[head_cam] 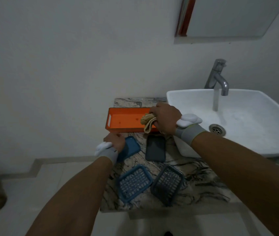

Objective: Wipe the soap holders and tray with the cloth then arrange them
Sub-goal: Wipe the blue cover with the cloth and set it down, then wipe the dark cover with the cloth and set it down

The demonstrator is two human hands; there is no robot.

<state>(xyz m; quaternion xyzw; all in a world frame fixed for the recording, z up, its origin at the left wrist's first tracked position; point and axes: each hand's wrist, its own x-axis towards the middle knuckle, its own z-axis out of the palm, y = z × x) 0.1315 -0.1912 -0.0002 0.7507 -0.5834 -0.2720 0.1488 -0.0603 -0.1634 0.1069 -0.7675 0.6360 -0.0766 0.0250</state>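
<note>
An orange tray [123,119] lies at the back of the marble counter. My right hand [165,117] grips a beige cloth [148,121] pressed onto the tray's right end. My left hand [114,140] rests against the tray's front left edge, and whether it grips the tray I cannot tell. In front of the tray lie a blue soap holder base [131,148] and a dark one [155,148]. Nearer me sit a blue slotted insert [134,183] and a dark slotted insert [167,183].
A white basin [247,106] stands to the right with water running from the metal tap [217,77]. The marble counter [200,188] ends just left of my left hand; beyond it is tiled floor. A mirror cabinet [220,19] hangs above.
</note>
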